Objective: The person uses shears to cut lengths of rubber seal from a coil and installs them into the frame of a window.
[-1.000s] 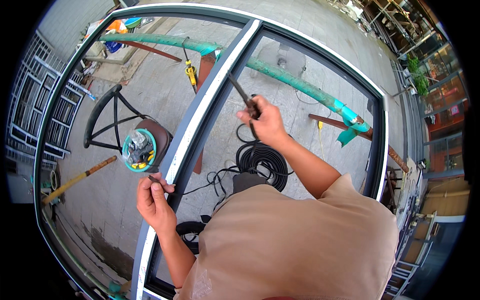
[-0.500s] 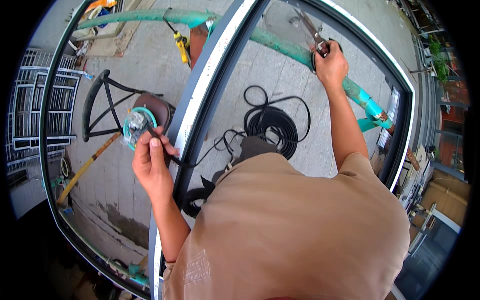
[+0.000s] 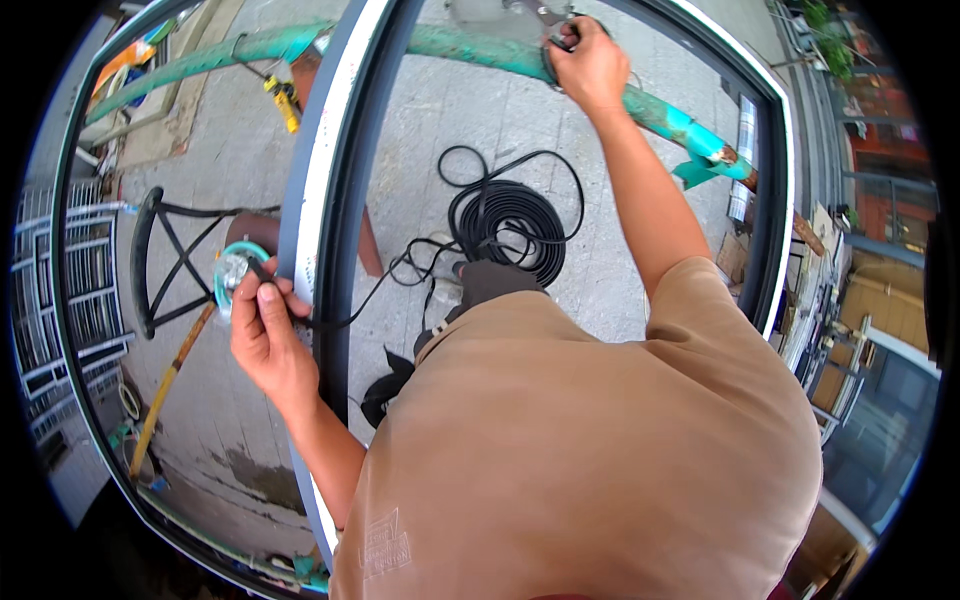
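Observation:
Pinched between the thumb and fingers of my left hand is the end of a black rubber strip, beside the long bar of a grey frame. From there the strip trails across the bar to a large loose coil on the ground. My right hand is closed round the handles of scissors, out over a green pipe. The blades point away to the upper left; their tips are cut off by the picture's edge.
Below the frame at left stand a black-backed chair and a teal-rimmed container holding clear plastic. A yellow tool hangs from the pipe. Metal racks stand at far left. A dark bundle lies near my left forearm.
The whole view has shifted, so the frame, coil and pipe sit further left. Both hands keep hold of the same things, and the scissors now lie partly out of the picture.

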Action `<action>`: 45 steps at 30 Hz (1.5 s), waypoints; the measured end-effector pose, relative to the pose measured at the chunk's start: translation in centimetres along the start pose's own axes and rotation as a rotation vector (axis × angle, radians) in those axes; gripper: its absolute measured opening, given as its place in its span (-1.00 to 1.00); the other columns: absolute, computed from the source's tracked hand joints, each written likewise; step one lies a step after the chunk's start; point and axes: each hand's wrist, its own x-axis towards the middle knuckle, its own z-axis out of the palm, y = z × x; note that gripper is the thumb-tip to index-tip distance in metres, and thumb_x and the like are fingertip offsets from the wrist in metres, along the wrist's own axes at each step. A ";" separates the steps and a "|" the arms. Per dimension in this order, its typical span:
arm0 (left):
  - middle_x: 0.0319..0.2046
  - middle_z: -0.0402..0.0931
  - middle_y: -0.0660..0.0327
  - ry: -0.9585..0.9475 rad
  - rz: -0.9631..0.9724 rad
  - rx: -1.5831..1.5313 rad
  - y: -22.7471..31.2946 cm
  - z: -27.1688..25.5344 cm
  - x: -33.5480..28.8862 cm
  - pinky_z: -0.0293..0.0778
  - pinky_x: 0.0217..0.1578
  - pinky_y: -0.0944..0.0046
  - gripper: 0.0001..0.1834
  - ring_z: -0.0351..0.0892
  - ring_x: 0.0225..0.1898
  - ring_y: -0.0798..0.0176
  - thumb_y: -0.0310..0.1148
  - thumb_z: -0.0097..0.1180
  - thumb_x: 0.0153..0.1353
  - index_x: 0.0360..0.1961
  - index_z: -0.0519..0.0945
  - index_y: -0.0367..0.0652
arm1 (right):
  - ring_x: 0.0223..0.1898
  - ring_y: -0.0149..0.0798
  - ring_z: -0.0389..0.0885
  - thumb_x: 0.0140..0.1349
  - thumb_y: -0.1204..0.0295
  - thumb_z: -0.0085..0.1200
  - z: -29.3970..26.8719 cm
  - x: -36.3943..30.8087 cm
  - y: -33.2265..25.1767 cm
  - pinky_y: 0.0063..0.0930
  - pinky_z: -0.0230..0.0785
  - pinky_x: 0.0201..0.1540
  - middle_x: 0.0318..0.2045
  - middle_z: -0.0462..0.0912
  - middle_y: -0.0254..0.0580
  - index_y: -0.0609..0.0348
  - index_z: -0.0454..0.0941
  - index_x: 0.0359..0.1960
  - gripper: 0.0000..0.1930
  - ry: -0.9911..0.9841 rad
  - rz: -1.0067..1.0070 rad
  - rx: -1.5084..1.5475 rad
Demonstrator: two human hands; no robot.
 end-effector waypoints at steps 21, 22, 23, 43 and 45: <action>-0.16 0.74 -0.06 0.042 0.382 0.311 -0.3 0.6 0.7 0.59 0.03 -0.13 -0.76 0.72 -0.07 -0.20 -0.40 0.19 0.37 -0.03 0.76 -0.24 | -0.22 -0.03 0.85 0.24 -0.19 0.35 3.6 2.9 8.3 -0.07 0.61 -0.25 -0.17 0.88 -0.34 -0.10 0.79 -0.04 -0.50 0.099 -0.191 -0.278; -0.17 0.75 -0.03 0.070 0.330 0.317 -0.7 0.4 0.0 0.59 -0.01 -0.15 -0.77 0.71 -0.07 -0.21 -0.33 0.21 0.35 -0.09 0.78 -0.18 | -0.16 -0.02 0.85 0.23 -0.23 0.33 3.2 2.6 6.2 0.03 0.62 -0.20 -0.16 0.87 -0.26 -0.06 0.78 0.00 -0.43 0.042 -0.189 -0.217; -0.19 0.75 -0.02 0.082 0.330 0.344 -0.9 0.4 -0.3 0.59 -0.02 -0.16 -0.78 0.71 -0.08 -0.22 -0.32 0.21 0.34 -0.11 0.79 -0.16 | -0.18 0.02 0.84 0.18 -0.28 0.34 2.6 2.7 5.3 0.04 0.62 -0.21 -0.16 0.87 -0.26 -0.08 0.78 0.01 -0.40 0.087 -0.172 -0.306; -0.22 0.77 -0.02 0.047 0.275 0.323 -0.2 1.4 0.8 0.59 -0.04 -0.18 -0.77 0.74 -0.10 -0.21 -0.31 0.19 0.33 -0.12 0.82 -0.10 | -0.18 -0.06 0.85 0.20 -0.14 0.36 2.4 2.8 3.3 -0.06 0.62 -0.23 -0.16 0.87 -0.33 -0.08 0.77 -0.05 -0.52 0.060 -0.186 -0.174; -0.21 0.75 -0.05 0.051 0.272 0.270 -1.0 2.1 1.3 0.58 0.00 -0.17 -0.76 0.72 -0.08 -0.22 -0.35 0.19 0.31 -0.09 0.80 -0.13 | -0.19 0.00 0.84 0.19 -0.07 0.38 2.6 3.1 5.0 -0.02 0.61 -0.24 -0.14 0.86 -0.24 -0.04 0.75 -0.02 -0.53 0.143 -0.242 -0.251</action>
